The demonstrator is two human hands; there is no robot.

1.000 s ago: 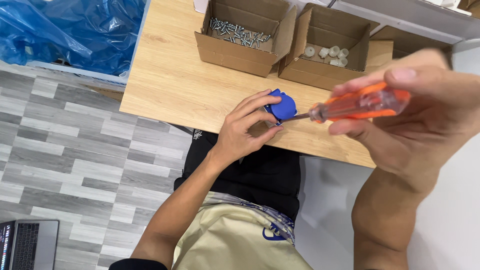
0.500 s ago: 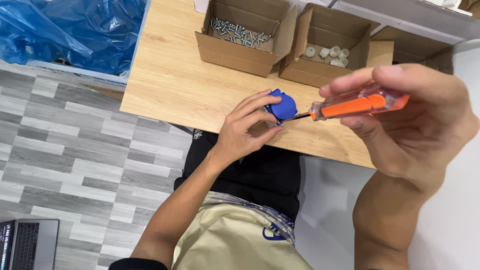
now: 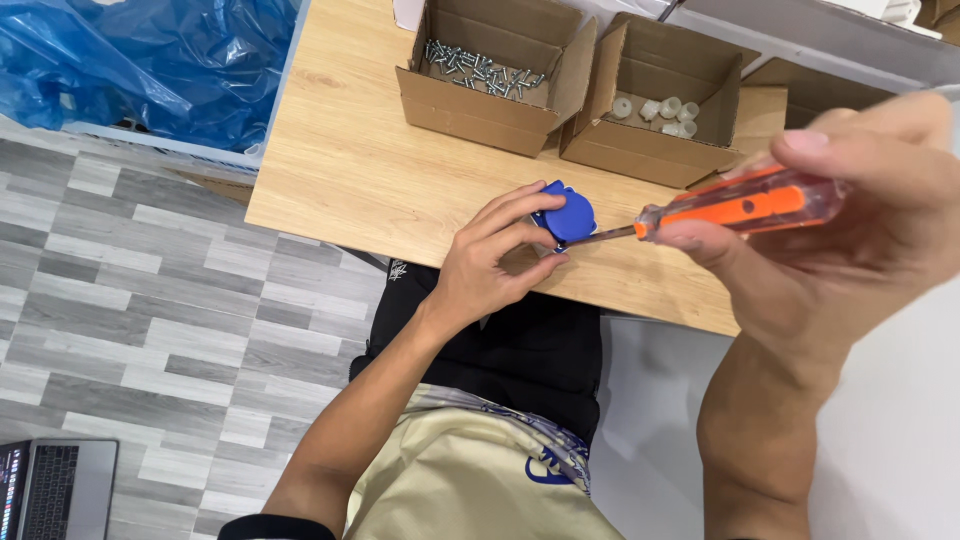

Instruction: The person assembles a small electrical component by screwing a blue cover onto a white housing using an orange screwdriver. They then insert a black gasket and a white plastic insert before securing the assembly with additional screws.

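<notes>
My left hand (image 3: 492, 262) pinches a small blue plastic part (image 3: 565, 214) and holds it down on the near edge of the wooden table (image 3: 370, 170). My right hand (image 3: 850, 230) grips an orange-handled screwdriver (image 3: 740, 208) near the lens. The shaft runs left and its tip meets the blue part between my left fingertips.
Two open cardboard boxes stand at the back of the table: one with several screws (image 3: 478, 70), one with several small white plastic pieces (image 3: 655, 108). A blue plastic bag (image 3: 140, 60) lies on the floor at the left. A laptop (image 3: 50, 490) sits on the grey floor, bottom left.
My right hand has turned the screwdriver handle, with the fingers shifting their grip. The left hand and the blue part stay in place.
</notes>
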